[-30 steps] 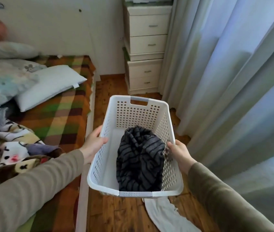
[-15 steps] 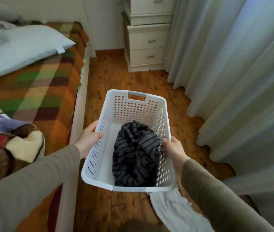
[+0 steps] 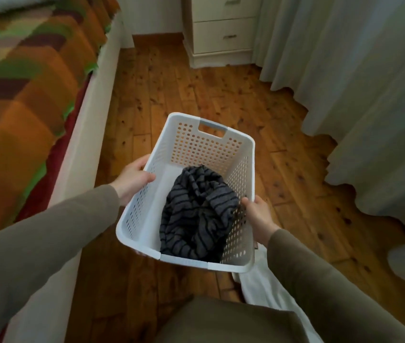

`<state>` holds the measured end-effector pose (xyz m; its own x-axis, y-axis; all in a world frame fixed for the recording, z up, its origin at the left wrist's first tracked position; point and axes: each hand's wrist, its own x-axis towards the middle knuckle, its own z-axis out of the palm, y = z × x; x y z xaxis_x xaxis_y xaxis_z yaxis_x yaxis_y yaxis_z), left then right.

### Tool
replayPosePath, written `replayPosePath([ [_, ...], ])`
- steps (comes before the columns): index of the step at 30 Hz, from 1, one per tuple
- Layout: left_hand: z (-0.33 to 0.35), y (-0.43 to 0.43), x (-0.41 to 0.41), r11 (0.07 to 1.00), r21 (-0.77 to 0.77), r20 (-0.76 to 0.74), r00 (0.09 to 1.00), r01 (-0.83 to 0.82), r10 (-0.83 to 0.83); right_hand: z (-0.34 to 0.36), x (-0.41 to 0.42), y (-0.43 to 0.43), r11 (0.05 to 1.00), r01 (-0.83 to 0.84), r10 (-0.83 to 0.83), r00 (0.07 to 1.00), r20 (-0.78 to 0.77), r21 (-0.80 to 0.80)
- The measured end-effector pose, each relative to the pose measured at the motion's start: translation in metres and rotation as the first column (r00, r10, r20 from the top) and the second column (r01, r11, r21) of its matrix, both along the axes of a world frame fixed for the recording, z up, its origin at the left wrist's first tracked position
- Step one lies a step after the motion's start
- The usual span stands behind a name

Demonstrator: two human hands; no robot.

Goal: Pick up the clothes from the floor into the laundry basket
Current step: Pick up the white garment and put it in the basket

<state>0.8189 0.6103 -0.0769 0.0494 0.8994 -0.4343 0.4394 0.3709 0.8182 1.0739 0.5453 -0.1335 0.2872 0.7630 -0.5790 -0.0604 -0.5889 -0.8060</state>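
Note:
A white perforated laundry basket (image 3: 211, 147) is held in the air over the wooden floor. My left hand (image 3: 133, 178) grips its left rim, and my right hand (image 3: 258, 216) grips its right rim. Inside the basket lies a crumpled dark grey garment with black stripes (image 3: 196, 214), toward the right side. A white cloth (image 3: 268, 288) lies on the floor just below and behind the basket's near right corner, partly hidden by my right sleeve.
A bed with an orange, green and brown checked blanket (image 3: 23, 90) runs along the left, its white frame (image 3: 90, 107) bordering the floor. A white chest of drawers (image 3: 221, 33) stands at the far end. Long pale curtains (image 3: 357, 82) hang on the right, pooling on the floorboards.
The view has tilted downward and moved forward: pillows and bedding have left the frame. The basket stays held by both hands and sits lower over the floor.

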Motion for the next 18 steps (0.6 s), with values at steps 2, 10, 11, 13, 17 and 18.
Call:
replayPosePath([
  [2,-0.021,0.001,-0.002,1.0,-0.002,-0.002,1.0,-0.003,0.003,-0.024,-0.003,0.0,1.0,0.013,-0.013,1.0,-0.019,0.007],
  [10,-0.062,-0.008,-0.001,1.0,0.003,-0.022,1.0,-0.004,0.004,-0.075,-0.009,-0.015,0.999,0.031,-0.032,0.997,-0.075,-0.023],
  [11,-0.065,-0.009,0.0,1.0,0.003,-0.019,1.0,-0.01,0.01,-0.078,-0.009,-0.017,0.999,0.032,-0.035,0.995,-0.088,-0.031],
  [13,-0.07,-0.011,0.002,1.0,0.007,-0.019,0.999,-0.026,0.026,-0.084,-0.008,-0.02,0.999,0.036,-0.039,0.993,-0.108,-0.029],
  [17,-0.073,-0.013,0.003,1.0,0.025,-0.031,0.999,-0.009,0.01,-0.091,-0.007,-0.024,0.999,0.045,-0.046,0.981,-0.187,-0.011],
  [18,-0.073,-0.013,0.004,0.999,0.038,-0.044,0.999,0.0,0.002,-0.095,-0.006,-0.026,0.999,0.037,-0.039,0.984,-0.175,-0.012],
])
